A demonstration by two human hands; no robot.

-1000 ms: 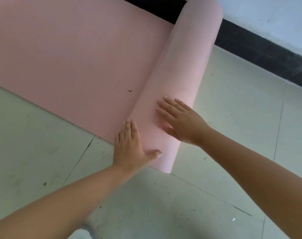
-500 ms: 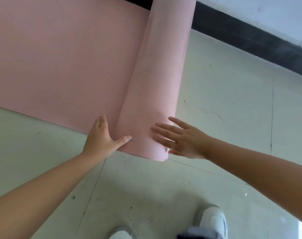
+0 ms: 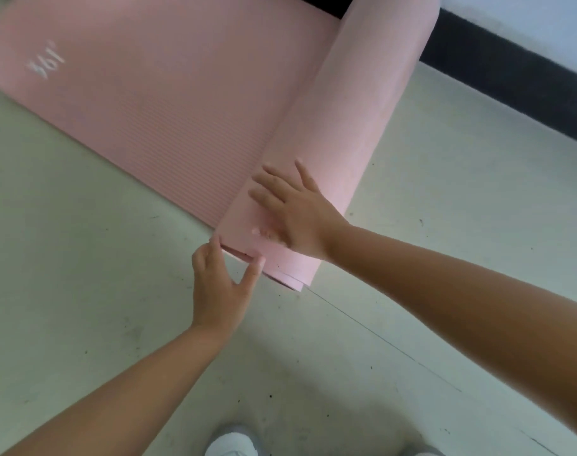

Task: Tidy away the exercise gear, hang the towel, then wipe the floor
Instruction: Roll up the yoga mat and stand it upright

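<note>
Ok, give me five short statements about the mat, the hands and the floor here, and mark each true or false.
1. The pink mat is partly rolled. True.
2. The right hand lies flat on the roll. True.
3. The left hand is on the mat's far end. False: it is at the roll's near end.
4. The floor is spotless. False: dark specks show.
5. The mat's flat part is plain. False: it carries white print.

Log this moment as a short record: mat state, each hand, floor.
mat: pink exercise mat, partly rolled; roll lies on its right side, flat part extends left
left hand: at the roll's near end, fingertips on its edge
right hand: flat, fingers spread on top of the roll
floor: pale, with dark specks
</note>
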